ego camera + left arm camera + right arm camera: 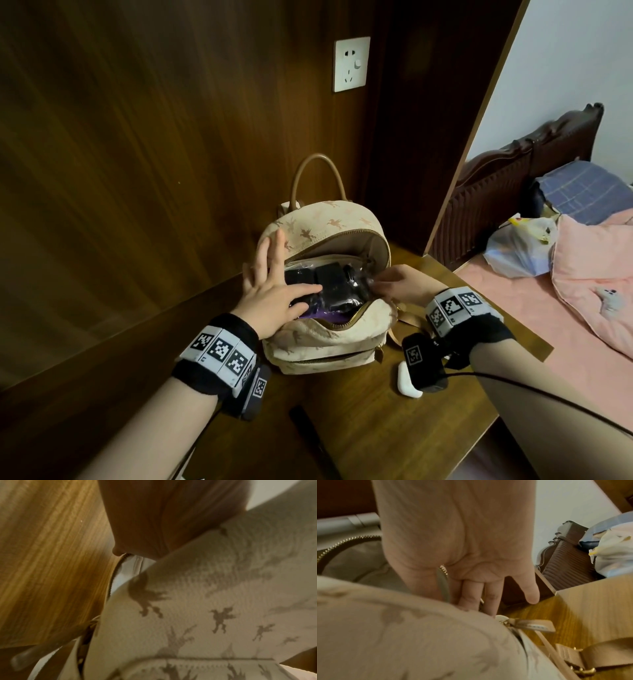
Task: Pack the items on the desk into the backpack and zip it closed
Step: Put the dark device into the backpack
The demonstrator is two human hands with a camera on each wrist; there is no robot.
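Backpack [329, 337] upright on the desk [383, 421], main zipper open, a clear pouch of dark items [329, 281] lodged in its mouth. Left hand [274, 294], fingers straight and spread, presses on the pouch's left end. Right hand [400, 282] pinches the pouch's right end at the backpack's rim; a white case [406, 383] lies on the desk beside the backpack.

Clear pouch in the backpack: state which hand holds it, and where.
The left hand presses flat on the clear pouch, gripping nothing. The right hand touches its right end at the backpack opening; an actual pinch cannot be told.
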